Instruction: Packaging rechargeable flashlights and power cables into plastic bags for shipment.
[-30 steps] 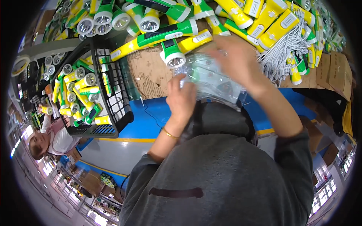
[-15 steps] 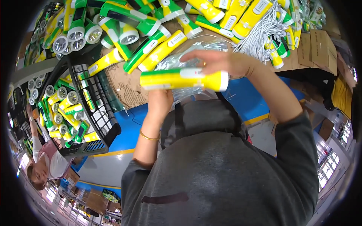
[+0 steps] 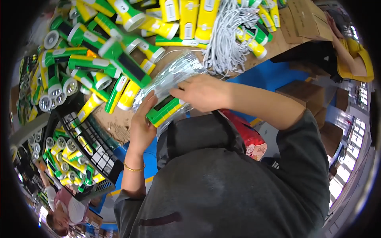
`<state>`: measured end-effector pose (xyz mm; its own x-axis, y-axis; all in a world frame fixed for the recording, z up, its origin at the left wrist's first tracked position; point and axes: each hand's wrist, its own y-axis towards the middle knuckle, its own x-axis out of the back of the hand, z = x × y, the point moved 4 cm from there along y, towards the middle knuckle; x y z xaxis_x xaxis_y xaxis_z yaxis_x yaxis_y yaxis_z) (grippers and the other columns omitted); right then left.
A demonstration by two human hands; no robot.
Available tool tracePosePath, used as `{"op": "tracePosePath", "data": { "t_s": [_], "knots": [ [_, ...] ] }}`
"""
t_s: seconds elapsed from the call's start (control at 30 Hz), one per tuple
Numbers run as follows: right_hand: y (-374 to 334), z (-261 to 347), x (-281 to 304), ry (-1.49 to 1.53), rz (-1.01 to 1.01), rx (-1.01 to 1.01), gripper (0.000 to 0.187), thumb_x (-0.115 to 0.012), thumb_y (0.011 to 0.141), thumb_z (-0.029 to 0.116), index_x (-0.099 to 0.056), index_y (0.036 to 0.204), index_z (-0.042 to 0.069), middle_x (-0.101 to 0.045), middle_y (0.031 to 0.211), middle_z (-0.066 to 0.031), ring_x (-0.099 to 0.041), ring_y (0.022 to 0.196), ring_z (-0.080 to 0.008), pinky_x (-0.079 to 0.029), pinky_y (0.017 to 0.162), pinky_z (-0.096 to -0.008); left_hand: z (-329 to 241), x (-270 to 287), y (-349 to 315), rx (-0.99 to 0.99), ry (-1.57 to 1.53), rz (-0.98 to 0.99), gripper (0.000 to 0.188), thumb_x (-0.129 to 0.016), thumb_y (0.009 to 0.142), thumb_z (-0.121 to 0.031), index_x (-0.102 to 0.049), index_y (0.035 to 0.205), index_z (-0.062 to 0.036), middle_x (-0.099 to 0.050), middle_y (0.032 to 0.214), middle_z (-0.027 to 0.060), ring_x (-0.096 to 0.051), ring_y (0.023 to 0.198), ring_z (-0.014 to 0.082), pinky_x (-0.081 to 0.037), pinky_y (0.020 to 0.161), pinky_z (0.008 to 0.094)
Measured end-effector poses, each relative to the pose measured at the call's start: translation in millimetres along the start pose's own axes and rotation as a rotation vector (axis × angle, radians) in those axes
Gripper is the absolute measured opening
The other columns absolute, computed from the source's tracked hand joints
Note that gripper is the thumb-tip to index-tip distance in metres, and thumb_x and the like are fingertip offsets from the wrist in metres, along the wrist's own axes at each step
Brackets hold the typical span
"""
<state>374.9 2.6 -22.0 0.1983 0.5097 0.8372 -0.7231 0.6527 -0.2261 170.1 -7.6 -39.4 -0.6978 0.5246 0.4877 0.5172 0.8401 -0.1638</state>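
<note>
A green and yellow flashlight (image 3: 166,112) lies slanted close in front of me, a dark panel on its upper side. My left hand (image 3: 143,127) grips its green end, fingers behind and thumb at the near side. Over the other end curls my right hand (image 3: 204,94), closed on it and hiding the lamp head. Clear plastic bags (image 3: 176,73) are spread on the table just beyond both hands. Another green flashlight (image 3: 127,63) with a dark panel sits on the heap past my left hand.
Many flashlights pile up along the table (image 3: 109,123). White cords (image 3: 226,37) lie bundled right of centre, cardboard boxes (image 3: 307,20) farther right. A black crate (image 3: 105,152) of flashlights stands at left. One person (image 3: 65,206) is at lower left, another in yellow (image 3: 353,59) at right.
The flashlight has turned from level to slanted, its panel side now showing. My right hand has come down onto its end. The whole view has shifted, and a red package shows beside my lap.
</note>
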Motion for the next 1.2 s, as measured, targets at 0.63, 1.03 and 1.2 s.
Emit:
{"op": "tracePosePath", "data": {
  "t_s": [0.63,1.03,1.2],
  "knots": [
    [-97,-97,-9,0.097,-1.036,-0.87,0.02,-0.075,0.081,0.021,-0.065,0.081,0.005,-0.064,0.065,-0.0073,-0.062,0.056,-0.0194,-0.048,0.053,-0.0307,8,-22,-3,0.136,0.042,-0.246,0.043,-0.046,0.078,0.012,-0.064,0.116,0.0017,-0.06,0.126,0.0194,-0.06,0.114,0.0338,-0.048,0.096,0.0389],
    [-93,-45,100,0.355,-1.562,-0.086,0.014,-0.05,0.1,0.008,-0.059,0.098,-0.002,-0.066,0.09,-0.0124,-0.067,0.064,-0.0159,-0.056,0.059,-0.0248,-12,-8,11,0.026,0.316,-0.293,0.038,-0.058,0.078,0.006,-0.064,0.114,0.0014,-0.064,0.119,0.0213,-0.063,0.108,0.0356,-0.05,0.092,0.0404],
    [-1,36,98,1.091,-1.135,-0.021,0.022,-0.048,0.101,0.013,-0.059,0.117,0.001,-0.064,0.094,-0.0077,-0.067,0.068,-0.016,-0.055,0.061,-0.026,5,-5,14,0.138,0.095,-0.225,0.044,-0.069,0.074,-0.005,-0.061,0.116,0.0042,-0.064,0.116,0.0233,-0.062,0.106,0.0389,-0.049,0.091,0.0389]
  ]
}}
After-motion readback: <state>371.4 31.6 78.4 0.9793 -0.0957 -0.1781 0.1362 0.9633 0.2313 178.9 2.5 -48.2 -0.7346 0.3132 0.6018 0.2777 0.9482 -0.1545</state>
